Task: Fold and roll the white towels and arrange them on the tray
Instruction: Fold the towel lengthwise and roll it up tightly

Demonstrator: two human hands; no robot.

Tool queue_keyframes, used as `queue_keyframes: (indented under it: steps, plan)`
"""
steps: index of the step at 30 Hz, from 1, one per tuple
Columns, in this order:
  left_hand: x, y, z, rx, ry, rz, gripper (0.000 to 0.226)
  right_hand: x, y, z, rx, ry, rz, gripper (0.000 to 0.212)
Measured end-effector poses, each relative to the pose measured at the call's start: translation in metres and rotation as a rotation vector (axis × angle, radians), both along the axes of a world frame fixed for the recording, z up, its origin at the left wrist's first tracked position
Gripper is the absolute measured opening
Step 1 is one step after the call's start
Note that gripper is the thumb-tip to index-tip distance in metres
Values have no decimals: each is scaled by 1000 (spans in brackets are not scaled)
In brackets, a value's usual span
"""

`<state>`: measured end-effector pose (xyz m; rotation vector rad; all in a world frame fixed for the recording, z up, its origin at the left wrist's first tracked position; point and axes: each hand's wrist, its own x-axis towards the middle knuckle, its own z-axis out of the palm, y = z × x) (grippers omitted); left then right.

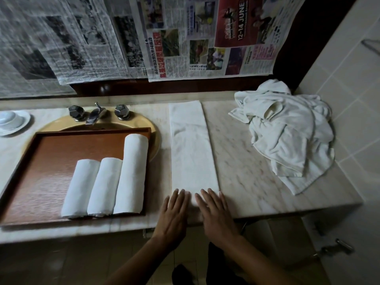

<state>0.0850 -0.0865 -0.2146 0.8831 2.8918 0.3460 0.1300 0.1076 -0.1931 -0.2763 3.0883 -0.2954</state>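
Both hands lie flat, fingers straight and slightly spread, at the near end of a long folded towel [193,151]. The left hand [174,214] presses its left corner and the right hand [216,214] its right corner. Neither hand pinches anything.

The towel stretches as a narrow strip away from the hands across the marble counter [242,161].

Just to its left sits a wooden tray [47,167], its far edge over the yellow basin [155,138]. In the tray's right half three rolled towels [104,186] lie side by side, touching; the rightmost is the longest.

Far right on the counter is a crumpled heap of towels [287,130]. At the far left, a white bowl [9,118] rests in a saucer [22,125].
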Motion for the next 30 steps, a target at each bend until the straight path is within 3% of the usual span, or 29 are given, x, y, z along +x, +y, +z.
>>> queue_keyframes:
  steps: [8, 12, 15, 21, 27, 30]
  plan:
    - [-41, -3, 19, 7, -42, -58, 59, -37, 21, 7, 31, -85, 81, 81]
    - [-32, -6, 27, 149, -116, -6, 52, -37, 34, 9, -39, -101, 115, 84]
    - [-18, -9, 31, 201, -145, 9, 42, -24, 38, 11, -151, -153, 64, 69]
    - [-10, -15, 32, 213, -274, 90, 47, -4, 50, 14, -383, -161, 0, 39]
    - [-29, -10, 36, 114, -374, 158, 52, 5, 30, 20, -210, 62, -34, 41]
    - [-36, -6, 43, 250, -445, 305, 27, 23, 3, 24, -154, 77, -56, 54]
